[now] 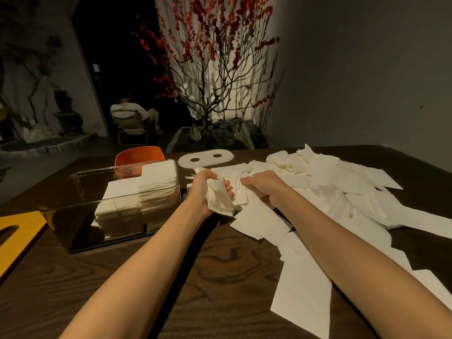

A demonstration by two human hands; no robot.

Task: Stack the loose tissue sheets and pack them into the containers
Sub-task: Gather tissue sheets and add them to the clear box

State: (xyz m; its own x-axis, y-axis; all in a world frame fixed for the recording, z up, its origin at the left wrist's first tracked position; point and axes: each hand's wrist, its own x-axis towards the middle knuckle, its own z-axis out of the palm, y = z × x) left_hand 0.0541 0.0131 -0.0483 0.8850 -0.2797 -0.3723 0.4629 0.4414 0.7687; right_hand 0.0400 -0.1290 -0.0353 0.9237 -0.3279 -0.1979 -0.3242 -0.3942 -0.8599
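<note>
My left hand [204, 189] grips a bunch of white tissue sheets [219, 200] just above the dark wooden table [220, 265]. My right hand [265, 185] rests with curled fingers on a folded tissue sheet [241, 194] at the near edge of the loose tissue pile [330, 192]. That pile spreads over the right half of the table. To the left stands a clear plastic container [73, 189]. Two stacks of tissues [137, 199] fill its right part.
A white oval lid with two holes [205, 157] lies behind my hands. An orange container [139, 156] stands behind the clear one. A yellow lid [17, 233] lies at the left edge. A person sits on a chair [132, 118] far behind, beside a red-blossom tree [210, 69].
</note>
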